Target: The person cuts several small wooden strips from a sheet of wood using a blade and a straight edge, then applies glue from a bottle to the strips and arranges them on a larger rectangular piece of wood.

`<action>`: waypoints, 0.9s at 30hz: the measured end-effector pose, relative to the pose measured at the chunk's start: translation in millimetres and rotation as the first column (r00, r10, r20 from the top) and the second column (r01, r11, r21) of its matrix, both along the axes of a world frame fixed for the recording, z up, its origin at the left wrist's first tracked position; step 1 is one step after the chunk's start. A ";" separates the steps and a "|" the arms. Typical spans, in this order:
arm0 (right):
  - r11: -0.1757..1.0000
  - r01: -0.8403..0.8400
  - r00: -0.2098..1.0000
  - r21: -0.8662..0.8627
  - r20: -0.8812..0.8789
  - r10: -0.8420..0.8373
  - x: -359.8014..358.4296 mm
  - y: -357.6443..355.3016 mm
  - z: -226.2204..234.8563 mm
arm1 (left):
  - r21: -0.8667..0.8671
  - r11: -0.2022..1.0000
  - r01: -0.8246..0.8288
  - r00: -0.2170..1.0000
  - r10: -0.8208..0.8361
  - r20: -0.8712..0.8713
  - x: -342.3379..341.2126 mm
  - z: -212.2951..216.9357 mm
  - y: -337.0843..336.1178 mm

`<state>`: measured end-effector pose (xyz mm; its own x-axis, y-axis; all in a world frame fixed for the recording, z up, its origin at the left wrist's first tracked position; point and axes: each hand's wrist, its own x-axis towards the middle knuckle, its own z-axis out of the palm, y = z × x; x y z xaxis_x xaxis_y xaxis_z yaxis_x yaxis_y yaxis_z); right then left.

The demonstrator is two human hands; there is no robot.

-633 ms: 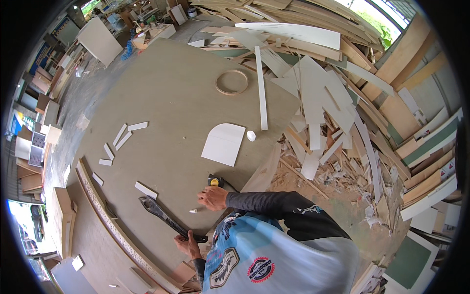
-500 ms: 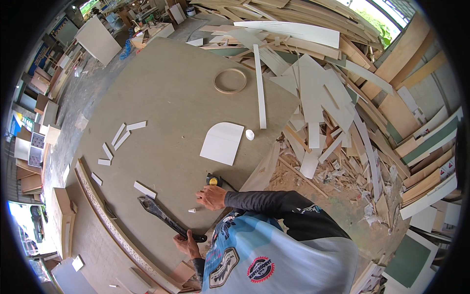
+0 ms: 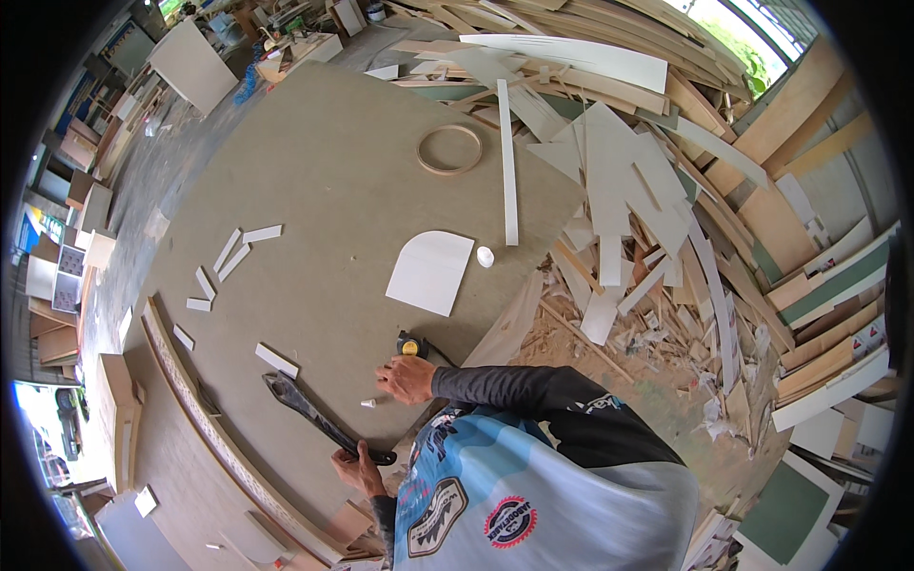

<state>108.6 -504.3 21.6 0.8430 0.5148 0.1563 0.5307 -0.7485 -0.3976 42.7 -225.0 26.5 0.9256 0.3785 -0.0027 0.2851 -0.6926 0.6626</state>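
My left hand [image 3: 359, 470] is closed around a long dark tool [image 3: 309, 406] that lies slantwise over the brown board [image 3: 314, 190]. Its wider end reaches a short white strip [image 3: 277, 359]; its exact kind is hard to make out. Loosely bent, the fingers of my right hand [image 3: 406, 379] rest on the board with nothing visible in them. Just beyond that hand stands a black and yellow tape measure [image 3: 411, 344]. A small white piece [image 3: 368, 403] lies beside its fingers. Farther off are a white panel with one rounded corner [image 3: 430, 273] and a small white round object [image 3: 486, 257].
Several short white strips [image 3: 227, 250] lie at left on the board. A wooden ring [image 3: 449, 150] and a long white strip [image 3: 507, 162] are at its far side. Scrap boards [image 3: 609, 171] are heaped at right. A long curved strip [image 3: 224, 443] runs along the near left.
The whole view has shifted slightly. Both hands stay in nearly the same places, the left still on the dark tool and the right still beside the tape measure.
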 end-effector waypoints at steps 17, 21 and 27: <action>1.000 -0.011 0.999 0.005 -0.044 0.012 0.7 0.4 10.7 | -0.034 0.999 -0.005 1.000 0.005 0.006 -1.1 -21.0 14.6; 1.000 0.002 0.999 0.003 -0.048 -0.002 0.1 0.3 7.2 | -0.082 0.997 -0.011 1.000 0.011 0.002 -1.2 -14.6 8.0; 0.999 0.017 0.998 0.031 -0.068 -0.015 1.4 -1.6 -2.6 | -0.056 0.998 -0.011 1.000 0.011 0.008 -1.9 -7.2 -1.2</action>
